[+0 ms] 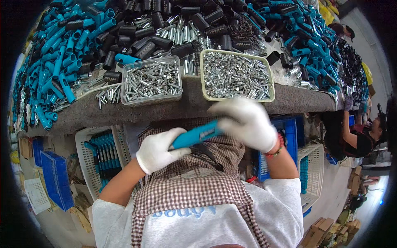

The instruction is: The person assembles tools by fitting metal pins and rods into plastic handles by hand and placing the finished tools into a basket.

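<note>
Two white-gloved hands are working just under the front edge of the surface (173, 109), in the middle of the frame. The left hand (159, 149) is closing around a blue handle (195, 135). The right hand (244, 122) is blurry, so I cannot tell if it is gripping the handle's other end. Two trays of small silver pins are sitting right above: a clear tray (151, 82) and a yellowish tray (235, 75). Piles of blue and black tubes are filling the top. A white basket (99, 157) is standing at lower left and a blue crate (289, 136) at right. Another person (359, 136) is sitting at the far right.
</note>
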`<state>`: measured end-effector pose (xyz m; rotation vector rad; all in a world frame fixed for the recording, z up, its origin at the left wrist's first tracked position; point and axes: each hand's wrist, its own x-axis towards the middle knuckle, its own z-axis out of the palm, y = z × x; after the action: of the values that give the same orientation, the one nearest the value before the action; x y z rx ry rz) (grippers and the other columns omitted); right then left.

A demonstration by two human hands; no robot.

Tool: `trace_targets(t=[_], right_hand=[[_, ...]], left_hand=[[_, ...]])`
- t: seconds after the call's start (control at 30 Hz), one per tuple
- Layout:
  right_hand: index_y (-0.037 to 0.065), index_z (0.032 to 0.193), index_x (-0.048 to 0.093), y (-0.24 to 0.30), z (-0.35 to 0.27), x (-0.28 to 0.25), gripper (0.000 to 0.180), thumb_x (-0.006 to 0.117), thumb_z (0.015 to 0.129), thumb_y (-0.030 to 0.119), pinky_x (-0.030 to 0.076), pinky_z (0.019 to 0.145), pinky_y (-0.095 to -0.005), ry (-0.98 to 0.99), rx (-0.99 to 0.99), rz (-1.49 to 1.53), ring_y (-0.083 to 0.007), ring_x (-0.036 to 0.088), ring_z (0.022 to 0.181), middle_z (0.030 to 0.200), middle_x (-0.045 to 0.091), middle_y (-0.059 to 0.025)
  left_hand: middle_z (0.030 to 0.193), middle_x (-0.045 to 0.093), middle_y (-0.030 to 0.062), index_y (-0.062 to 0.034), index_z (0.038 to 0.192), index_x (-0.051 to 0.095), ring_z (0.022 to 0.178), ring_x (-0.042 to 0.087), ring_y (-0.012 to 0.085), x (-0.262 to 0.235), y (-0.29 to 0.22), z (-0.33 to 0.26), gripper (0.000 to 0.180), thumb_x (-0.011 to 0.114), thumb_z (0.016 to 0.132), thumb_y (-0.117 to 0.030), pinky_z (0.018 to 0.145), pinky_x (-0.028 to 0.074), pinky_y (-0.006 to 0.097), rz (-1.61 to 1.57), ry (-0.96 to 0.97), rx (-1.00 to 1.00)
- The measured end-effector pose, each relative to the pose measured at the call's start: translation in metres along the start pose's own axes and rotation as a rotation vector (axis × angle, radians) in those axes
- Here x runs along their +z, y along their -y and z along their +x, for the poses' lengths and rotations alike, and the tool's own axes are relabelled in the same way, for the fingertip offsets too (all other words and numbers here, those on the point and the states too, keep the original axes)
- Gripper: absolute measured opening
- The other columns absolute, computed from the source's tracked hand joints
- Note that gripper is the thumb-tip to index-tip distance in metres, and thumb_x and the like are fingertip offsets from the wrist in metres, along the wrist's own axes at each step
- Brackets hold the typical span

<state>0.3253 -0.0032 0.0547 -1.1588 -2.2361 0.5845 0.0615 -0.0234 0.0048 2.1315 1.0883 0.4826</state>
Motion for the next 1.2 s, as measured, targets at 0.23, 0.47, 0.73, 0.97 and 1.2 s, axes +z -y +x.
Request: trace_targets(t=[0.23,0.47,0.73,0.97,1.2], right_hand=[[0.009,0.091,0.067,-0.056,0.023,-0.021,0.017,0.070,0.075,0.016,0.047,0.075,-0.0418,-0.224,0.081,-0.577,-0.0309,0.059,0.086,0.086,0.061,-0.0097],[0.009,0.083,0.064,-0.062,0.036,-0.020,0.011,0.070,0.075,0.015,0.045,0.078,-0.0412,-0.308,-0.022,-0.535,-0.0306,0.058,0.087,0.086,0.062,-0.0087],[0.010,0.086,0.066,-0.012,0.037,-0.009,0.023,0.075,0.066,0.002,0.047,0.082,-0.0380,-0.379,-0.276,-0.307,-0.0261,0.059,0.092,0.092,0.064,-0.0046],[0.012,0.086,0.066,-0.014,0.040,-0.002,0.019,0.073,0.068,0.011,0.046,0.079,-0.0385,-0.341,-0.314,-0.352,-0.0258,0.059,0.086,0.090,0.062,-0.0036],[0.003,0.109,0.062,-0.024,0.031,0.005,0.035,0.060,0.076,0.015,0.050,0.080,-0.0357,-0.262,-0.578,-0.604,-0.0212,0.061,0.091,0.101,0.062,-0.0065]], left_hand=[[0.066,0.047,0.0020,0.0000,0.119,0.049,0.040,0.031,0.0047,0.005,-0.018,0.017,0.051,0.056,0.093,-0.044,0.035,0.023,0.020,-1.219,0.008,-0.502],[0.066,0.046,0.0013,-0.0007,0.120,0.050,0.040,0.031,0.0031,0.005,-0.021,0.020,0.051,0.053,0.094,-0.045,0.034,0.021,0.018,-1.300,0.007,-0.470],[0.067,0.047,0.0000,-0.0042,0.120,0.050,0.039,0.028,0.0030,0.004,-0.023,0.028,0.047,0.047,0.098,-0.045,0.033,0.021,0.018,-1.485,0.095,-0.496],[0.063,0.047,0.0002,-0.0085,0.107,0.052,0.035,0.027,0.0050,0.001,-0.035,0.046,0.039,0.036,0.102,-0.044,0.031,0.022,0.019,-1.595,0.126,-0.592],[0.065,0.053,0.0016,-0.0049,0.118,0.054,0.035,0.026,0.0047,0.002,-0.031,0.037,0.049,0.035,0.102,-0.047,0.032,0.022,0.020,-1.750,0.166,-0.525]])
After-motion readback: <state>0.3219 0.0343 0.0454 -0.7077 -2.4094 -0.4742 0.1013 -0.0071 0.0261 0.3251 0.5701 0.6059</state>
